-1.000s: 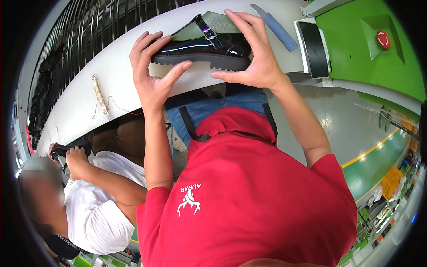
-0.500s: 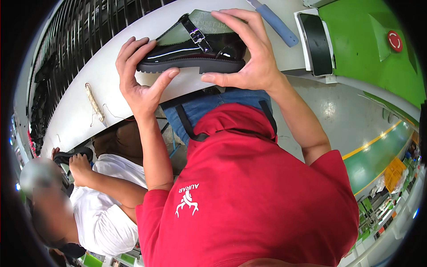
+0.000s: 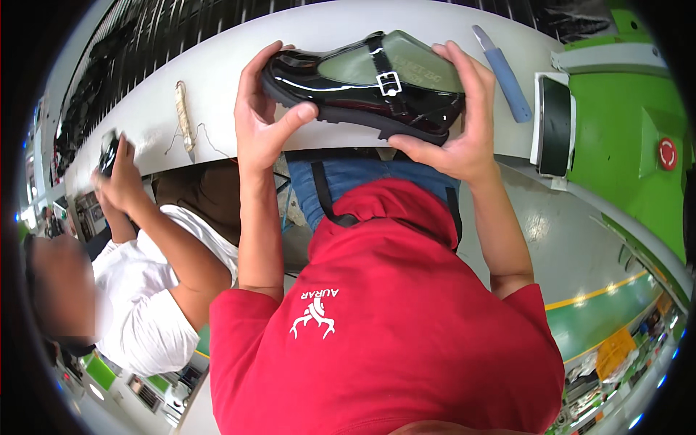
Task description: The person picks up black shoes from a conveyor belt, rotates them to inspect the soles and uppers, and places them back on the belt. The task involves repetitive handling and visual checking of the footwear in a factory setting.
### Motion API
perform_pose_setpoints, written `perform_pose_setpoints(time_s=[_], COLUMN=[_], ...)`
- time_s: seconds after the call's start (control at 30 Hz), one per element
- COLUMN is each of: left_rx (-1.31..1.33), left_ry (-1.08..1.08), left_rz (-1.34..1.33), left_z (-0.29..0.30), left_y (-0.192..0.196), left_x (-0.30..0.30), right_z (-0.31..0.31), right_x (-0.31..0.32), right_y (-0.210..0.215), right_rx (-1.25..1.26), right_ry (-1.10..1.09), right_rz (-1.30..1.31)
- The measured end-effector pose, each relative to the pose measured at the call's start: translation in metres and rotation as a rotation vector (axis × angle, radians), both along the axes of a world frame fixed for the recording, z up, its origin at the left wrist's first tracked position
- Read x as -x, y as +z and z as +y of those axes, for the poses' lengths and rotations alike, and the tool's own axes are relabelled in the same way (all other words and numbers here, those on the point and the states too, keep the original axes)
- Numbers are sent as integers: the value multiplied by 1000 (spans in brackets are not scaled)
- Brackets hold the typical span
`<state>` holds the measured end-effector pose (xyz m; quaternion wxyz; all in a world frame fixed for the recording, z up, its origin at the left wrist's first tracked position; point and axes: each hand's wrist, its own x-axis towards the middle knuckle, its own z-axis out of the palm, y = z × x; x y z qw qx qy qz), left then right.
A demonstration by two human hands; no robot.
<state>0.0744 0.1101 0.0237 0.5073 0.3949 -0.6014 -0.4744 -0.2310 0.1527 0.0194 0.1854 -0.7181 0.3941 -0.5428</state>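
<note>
A glossy black buckled shoe [image 3: 348, 83] with a thick ridged sole is held sideways over the white bench. A green shoe last [image 3: 428, 61] fills its opening, below the strap with a silver buckle. My left hand [image 3: 264, 116] grips the toe end, thumb under the sole. At the heel end, my right hand [image 3: 471, 119] has its fingers behind and its thumb on the sole edge. Both hands are closed on the shoe. Some fingers are hidden behind it.
On the white bench [image 3: 217, 58] lie a blue-handled knife [image 3: 507, 80] and a string-wrapped tool [image 3: 184, 116]. To the right are a phone-like dark screen [image 3: 554, 123] and a green machine with a red button [image 3: 668, 154]. A co-worker in white [image 3: 159, 290] handles a dark shoe at left.
The shoe has tilted, its heel end now lower, and more of its toe shows past my left fingers. My view has shifted a little. The co-worker has raised their dark shoe.
</note>
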Motion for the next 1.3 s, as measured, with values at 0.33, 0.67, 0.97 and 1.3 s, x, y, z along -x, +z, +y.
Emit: perform_pose_setpoints(time_s=[0.33,0.67,0.97,1.3], left_rx=[-156,-57,145,104], left_ry=[51,-11,-107,-34], left_rz=[216,399,388,365], left_z=[-8,5,5,-12], left_y=[3,14,50,80], left_x=[-3,8,7,45], right_z=[0,0,7,22], right_x=[-2,3,11,-25], right_y=[-5,18,3,-6], right_rx=[-126,-536,-430,137], right_ry=[86,146,175,173], right_rz=[-159,-579,-500,52])
